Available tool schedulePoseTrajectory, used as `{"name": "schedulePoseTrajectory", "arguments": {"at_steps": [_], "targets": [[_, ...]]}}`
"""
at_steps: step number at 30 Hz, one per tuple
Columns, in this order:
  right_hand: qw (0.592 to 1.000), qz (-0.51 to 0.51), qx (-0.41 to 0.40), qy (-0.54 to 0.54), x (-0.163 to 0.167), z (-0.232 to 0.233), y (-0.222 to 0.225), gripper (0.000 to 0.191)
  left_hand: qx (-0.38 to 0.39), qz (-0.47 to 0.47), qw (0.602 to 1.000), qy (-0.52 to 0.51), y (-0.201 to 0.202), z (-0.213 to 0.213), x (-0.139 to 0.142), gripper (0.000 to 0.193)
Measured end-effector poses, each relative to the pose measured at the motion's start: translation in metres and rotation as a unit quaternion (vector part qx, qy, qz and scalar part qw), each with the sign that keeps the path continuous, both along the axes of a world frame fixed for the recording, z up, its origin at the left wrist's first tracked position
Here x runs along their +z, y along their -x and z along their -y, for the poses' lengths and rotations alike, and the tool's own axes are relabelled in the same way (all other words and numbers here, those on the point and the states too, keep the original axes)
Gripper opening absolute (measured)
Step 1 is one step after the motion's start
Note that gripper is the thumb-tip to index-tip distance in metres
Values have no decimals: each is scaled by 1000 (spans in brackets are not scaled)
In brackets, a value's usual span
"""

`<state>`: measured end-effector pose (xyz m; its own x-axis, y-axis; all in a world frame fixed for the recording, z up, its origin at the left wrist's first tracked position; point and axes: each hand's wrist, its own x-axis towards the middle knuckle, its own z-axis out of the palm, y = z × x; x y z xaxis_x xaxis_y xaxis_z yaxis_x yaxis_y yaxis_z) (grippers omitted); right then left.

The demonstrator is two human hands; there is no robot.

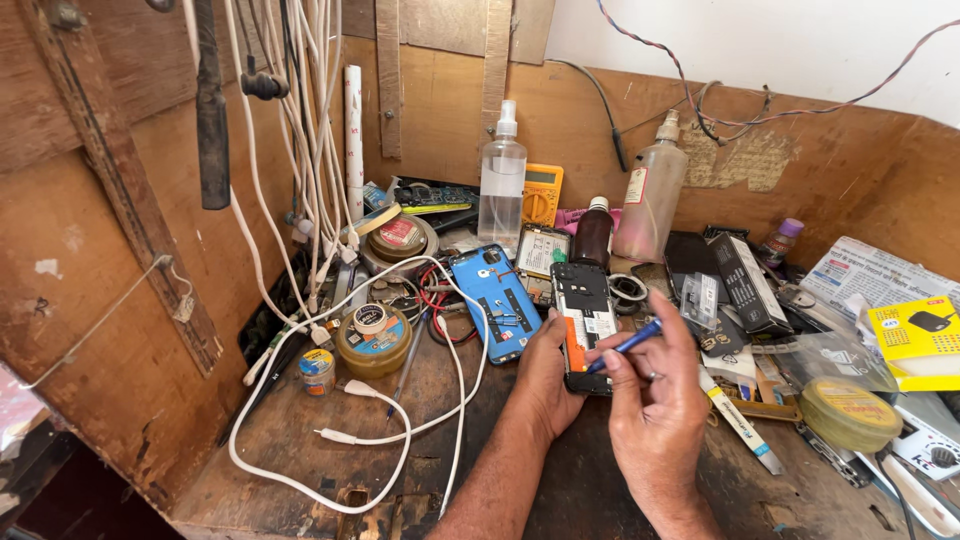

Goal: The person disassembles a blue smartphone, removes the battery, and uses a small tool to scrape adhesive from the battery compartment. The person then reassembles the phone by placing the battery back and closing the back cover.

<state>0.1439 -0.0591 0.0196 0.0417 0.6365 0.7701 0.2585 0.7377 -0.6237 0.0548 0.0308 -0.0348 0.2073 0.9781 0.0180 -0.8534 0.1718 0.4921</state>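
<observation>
An opened black phone (584, 318) with its back cover off lies on the wooden bench, its orange and white inner parts showing. My left hand (545, 375) grips its lower left edge. My right hand (652, 395) pinches a thin blue tool (628, 345), whose tip rests on the phone's insides. A blue phone back cover (497, 300) lies just left of the phone.
Two clear bottles (501, 180) and a dark small bottle (592, 235) stand behind. White cables (400, 430) loop over the bench at left. A round tin with tape (373, 338), a yellow multimeter (543, 192), a yellow box (920, 340) and a tape roll (850, 412) lie around.
</observation>
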Motion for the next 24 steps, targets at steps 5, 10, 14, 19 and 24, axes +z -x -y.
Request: {"name": "schedulePoseTrajectory", "arguments": {"at_steps": [5, 10, 14, 19, 24], "targets": [[999, -40, 3, 0, 0, -1, -7, 64, 6, 7, 1000, 7, -2, -3, -2, 47], [999, -45, -25, 5, 5, -5, -22, 63, -7, 24, 1000, 4, -1, 1, 1, 50], [999, -46, -26, 14, 8, -7, -30, 61, -47, 37, 998, -36, 1, 5, 5, 57], [999, -41, -21, 9, 6, -7, -32, 60, -46, 42, 997, -40, 4, 8, 8, 56], [999, -30, -21, 2, 3, -7, -34, 58, -46, 45, 997, -43, 5, 9, 10, 55]]}}
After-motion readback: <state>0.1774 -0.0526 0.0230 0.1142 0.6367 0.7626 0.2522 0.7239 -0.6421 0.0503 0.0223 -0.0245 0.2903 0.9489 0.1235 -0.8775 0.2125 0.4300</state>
